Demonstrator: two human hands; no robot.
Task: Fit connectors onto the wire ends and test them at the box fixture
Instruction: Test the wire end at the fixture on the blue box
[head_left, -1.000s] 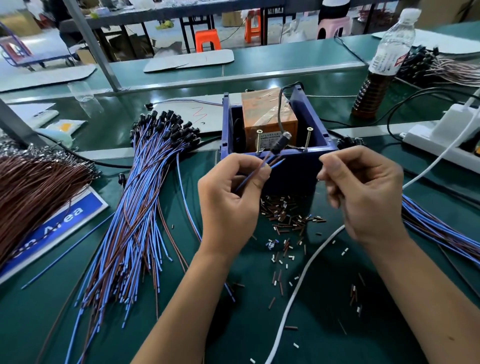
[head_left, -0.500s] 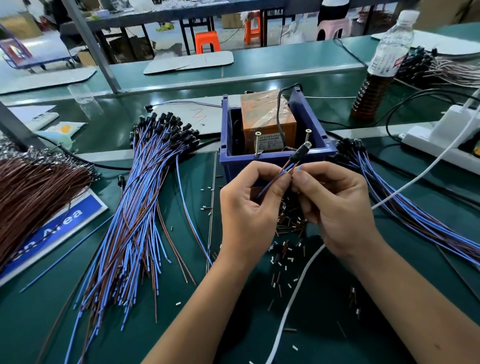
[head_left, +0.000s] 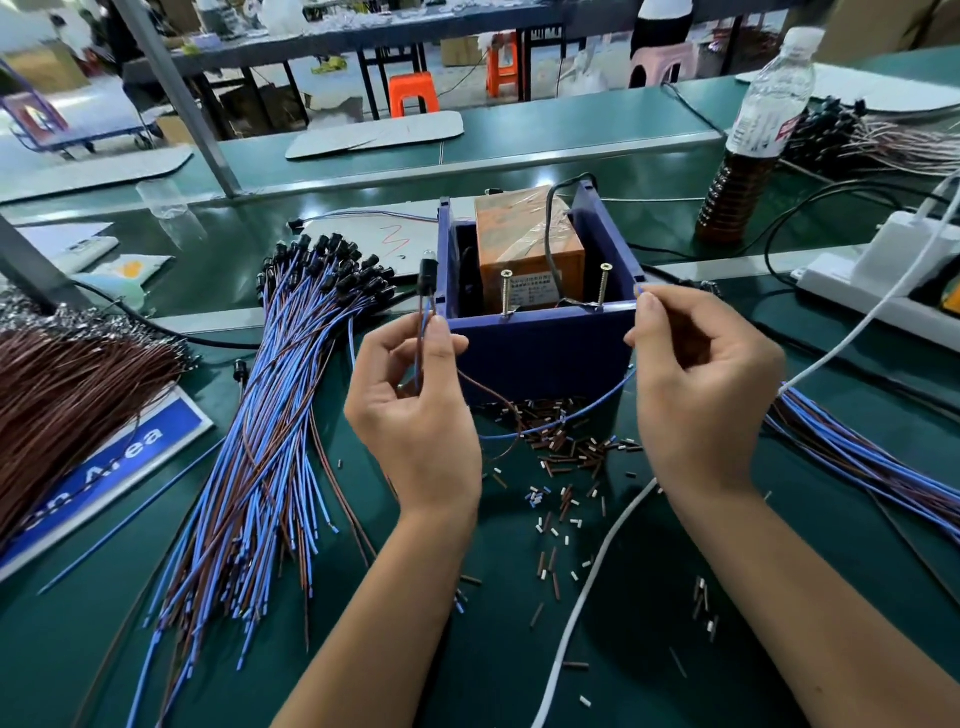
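My left hand (head_left: 415, 410) pinches a blue and brown wire pair just below its black connector (head_left: 428, 274), which stands upright left of the blue box fixture (head_left: 540, 348). My right hand (head_left: 701, 384) pinches the free blue wire end (head_left: 640, 289) at the box's front right corner, near the right screw (head_left: 603, 283). The blue wire (head_left: 571, 415) sags in a loop between both hands in front of the box. A second screw (head_left: 505, 291) stands at the box's front rim. An orange unit (head_left: 524, 244) sits inside the box.
A fan of blue and brown wires with black connectors (head_left: 270, 426) lies to the left, and a brown wire bundle (head_left: 67, 384) lies farther left. More wires (head_left: 872, 462) lie on the right. Cut sleeve bits (head_left: 561, 467), a white cable (head_left: 587, 587), a bottle (head_left: 748, 150) and a power strip (head_left: 883, 280) surround the box.
My hands have moved apart. The left hand carried the connector from the right screw to the box's left side, and the right hand drew the blue wire end up to the right corner.
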